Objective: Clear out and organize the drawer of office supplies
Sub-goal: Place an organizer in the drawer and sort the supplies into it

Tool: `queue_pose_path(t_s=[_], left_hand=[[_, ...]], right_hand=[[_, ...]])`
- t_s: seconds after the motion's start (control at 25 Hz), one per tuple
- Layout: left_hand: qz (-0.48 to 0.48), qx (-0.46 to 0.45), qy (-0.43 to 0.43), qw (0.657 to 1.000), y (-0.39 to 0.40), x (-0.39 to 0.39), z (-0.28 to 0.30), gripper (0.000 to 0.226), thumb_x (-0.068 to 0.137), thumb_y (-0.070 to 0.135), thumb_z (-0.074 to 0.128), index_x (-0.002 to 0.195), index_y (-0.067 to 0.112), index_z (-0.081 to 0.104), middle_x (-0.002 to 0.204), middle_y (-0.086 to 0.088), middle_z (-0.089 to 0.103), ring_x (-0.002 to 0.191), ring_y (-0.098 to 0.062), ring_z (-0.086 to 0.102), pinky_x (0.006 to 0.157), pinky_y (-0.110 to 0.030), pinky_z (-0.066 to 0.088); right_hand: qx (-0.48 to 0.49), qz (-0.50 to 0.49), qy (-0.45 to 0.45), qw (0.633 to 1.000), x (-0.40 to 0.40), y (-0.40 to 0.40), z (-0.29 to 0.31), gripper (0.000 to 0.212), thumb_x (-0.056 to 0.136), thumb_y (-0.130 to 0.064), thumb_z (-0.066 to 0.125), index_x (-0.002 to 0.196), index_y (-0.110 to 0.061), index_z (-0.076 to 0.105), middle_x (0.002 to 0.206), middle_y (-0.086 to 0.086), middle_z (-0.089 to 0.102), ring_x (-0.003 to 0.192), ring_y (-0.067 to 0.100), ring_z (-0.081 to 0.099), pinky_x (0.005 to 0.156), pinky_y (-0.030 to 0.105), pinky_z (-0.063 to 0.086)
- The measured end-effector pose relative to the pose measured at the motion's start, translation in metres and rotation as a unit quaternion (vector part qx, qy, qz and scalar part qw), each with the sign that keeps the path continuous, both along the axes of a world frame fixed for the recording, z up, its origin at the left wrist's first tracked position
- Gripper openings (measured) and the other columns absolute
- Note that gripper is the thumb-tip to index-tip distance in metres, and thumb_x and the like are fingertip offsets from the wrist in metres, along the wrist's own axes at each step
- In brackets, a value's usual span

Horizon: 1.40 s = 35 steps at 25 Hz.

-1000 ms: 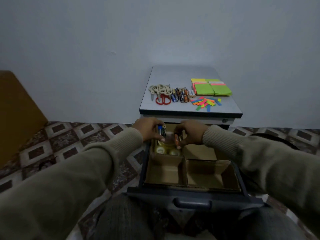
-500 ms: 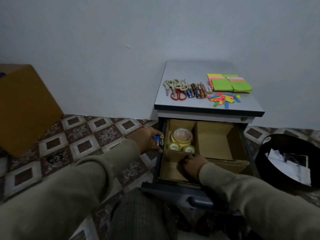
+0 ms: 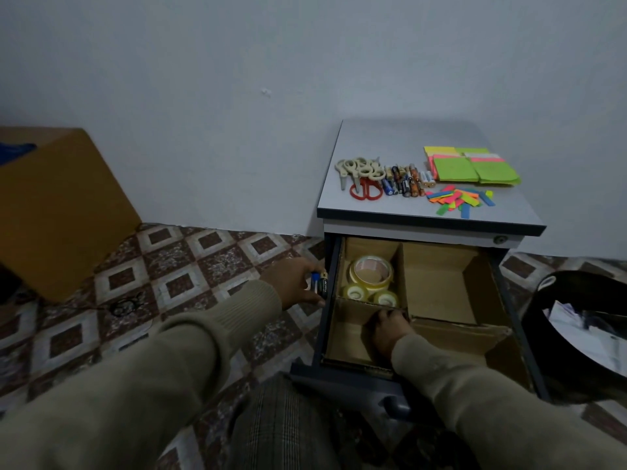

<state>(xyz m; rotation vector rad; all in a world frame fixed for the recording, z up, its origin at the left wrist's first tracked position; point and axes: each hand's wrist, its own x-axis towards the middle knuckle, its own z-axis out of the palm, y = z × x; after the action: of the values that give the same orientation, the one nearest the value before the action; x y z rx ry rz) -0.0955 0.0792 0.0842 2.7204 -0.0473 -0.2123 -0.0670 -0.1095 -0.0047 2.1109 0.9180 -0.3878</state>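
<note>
The cabinet's drawer [image 3: 330, 266] stands open, split by cardboard dividers. A large tape roll [image 3: 370, 273] and two small rolls [image 3: 356, 292] lie in its far-left compartment. My left hand [image 3: 293, 283] grips two batteries [image 3: 319, 283] just outside the drawer's left wall. Inside the near-left compartment my right hand [image 3: 386, 330] is lowered with its fingers curled downward; anything under them is hidden. On the cabinet top [image 3: 373, 137] lie scissors [image 3: 359, 171], a row of batteries [image 3: 405, 181], sticky note pads [image 3: 471, 167] and coloured paper strips [image 3: 458, 200].
A black bin [image 3: 543, 310] with paper inside stands right of the drawer. A brown cardboard box [image 3: 57, 205] sits on the patterned tile floor at the left. My knee is under the drawer's front handle [image 3: 395, 405].
My right hand moved from above the tape compartment down into the near-left compartment. My left hand carried its batteries out past the drawer's left side. The view swung left.
</note>
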Motion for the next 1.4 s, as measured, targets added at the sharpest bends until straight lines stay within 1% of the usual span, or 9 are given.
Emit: queue_pose_path(t_s=[0.12,0.24,0.44,0.68,0.84,1.0,1.16,1.28,1.4], left_hand=[[0.001,-0.005,0.002,1.0,0.002,-0.001,-0.001,0.063,0.075,0.024,0.075,0.132,0.018,0.049,0.128,-0.005,0.054,0.102,-0.017,0.057,0.09,-0.028,0.046],[0.001,-0.011,0.003,1.0,0.004,-0.001,-0.002,0.062,0.074,0.023,0.076,0.13,0.018,0.05,0.127,-0.004,0.054,0.101,-0.017,0.057,0.089,-0.028,0.046],[-0.007,-0.003,0.0,1.0,-0.001,-0.004,-0.005,0.062,0.074,0.021,0.075,0.131,0.014,0.05,0.133,-0.005,0.051,0.113,-0.018,0.054,0.093,-0.023,0.04],[-0.005,-0.016,0.013,1.0,-0.01,-0.002,-0.012,0.062,0.073,0.016,0.077,0.129,0.012,0.051,0.13,-0.007,0.052,0.108,-0.019,0.057,0.094,-0.029,0.045],[-0.014,0.003,0.029,0.999,-0.024,0.003,-0.017,0.064,0.073,0.017,0.076,0.131,0.011,0.049,0.131,-0.009,0.051,0.114,-0.022,0.053,0.099,-0.034,0.044],[-0.035,0.046,0.041,0.998,-0.05,0.009,-0.029,0.065,0.077,0.021,0.073,0.134,0.009,0.044,0.134,-0.008,0.048,0.123,-0.021,0.046,0.103,-0.028,0.036],[-0.046,0.065,0.097,0.992,-0.078,0.019,-0.055,0.063,0.079,0.018,0.072,0.134,0.009,0.044,0.135,-0.011,0.047,0.125,-0.024,0.045,0.102,-0.03,0.037],[-0.029,0.082,0.138,0.987,-0.093,0.024,-0.09,0.062,0.076,0.019,0.075,0.131,0.011,0.048,0.133,-0.011,0.05,0.121,-0.025,0.049,0.102,-0.031,0.04],[0.008,0.091,0.126,0.988,-0.1,0.026,-0.115,0.055,0.077,0.022,0.072,0.128,0.017,0.051,0.13,-0.007,0.054,0.116,-0.022,0.053,0.097,-0.029,0.044]], right_hand=[[0.016,0.005,0.012,1.0,0.005,0.001,-0.007,0.05,0.097,-0.019,0.039,0.143,-0.004,0.026,0.144,0.023,0.032,0.129,0.041,0.033,0.099,0.053,0.037],[0.054,-0.013,0.089,0.994,0.012,-0.002,-0.022,0.053,0.097,-0.022,0.041,0.146,-0.018,0.022,0.15,0.018,0.022,0.133,0.039,0.032,0.104,0.051,0.034],[0.09,-0.03,0.132,0.987,0.016,-0.003,-0.024,0.048,0.101,-0.025,0.031,0.144,-0.005,0.026,0.145,0.018,0.035,0.131,0.03,0.039,0.111,0.038,0.03],[0.082,0.001,0.107,0.991,0.008,-0.008,-0.009,0.051,0.1,-0.021,0.036,0.146,-0.003,0.021,0.15,0.017,0.026,0.135,0.033,0.029,0.112,0.042,0.024],[0.048,0.009,0.084,0.995,0.004,-0.018,0.009,0.049,0.095,-0.027,0.045,0.139,-0.006,0.039,0.146,0.014,0.035,0.136,0.032,0.027,0.115,0.045,0.018],[0.138,0.008,0.067,0.988,-0.002,-0.034,0.017,0.047,0.095,-0.028,0.044,0.138,-0.01,0.041,0.146,0.012,0.034,0.133,0.03,0.03,0.113,0.042,0.022],[0.248,0.021,0.005,0.968,0.001,-0.077,0.036,0.05,0.094,-0.028,0.045,0.142,-0.022,0.033,0.15,0.006,0.023,0.139,0.026,0.02,0.116,0.043,0.009],[0.294,-0.037,-0.031,0.955,0.016,-0.114,0.052,0.049,0.095,-0.033,0.044,0.142,-0.027,0.032,0.151,0.0,0.021,0.14,0.021,0.018,0.115,0.041,0.011],[0.338,-0.092,-0.047,0.935,0.029,-0.138,0.056,0.037,0.096,-0.032,0.041,0.133,-0.031,0.044,0.148,-0.004,0.029,0.136,0.019,0.025,0.112,0.036,0.018]])
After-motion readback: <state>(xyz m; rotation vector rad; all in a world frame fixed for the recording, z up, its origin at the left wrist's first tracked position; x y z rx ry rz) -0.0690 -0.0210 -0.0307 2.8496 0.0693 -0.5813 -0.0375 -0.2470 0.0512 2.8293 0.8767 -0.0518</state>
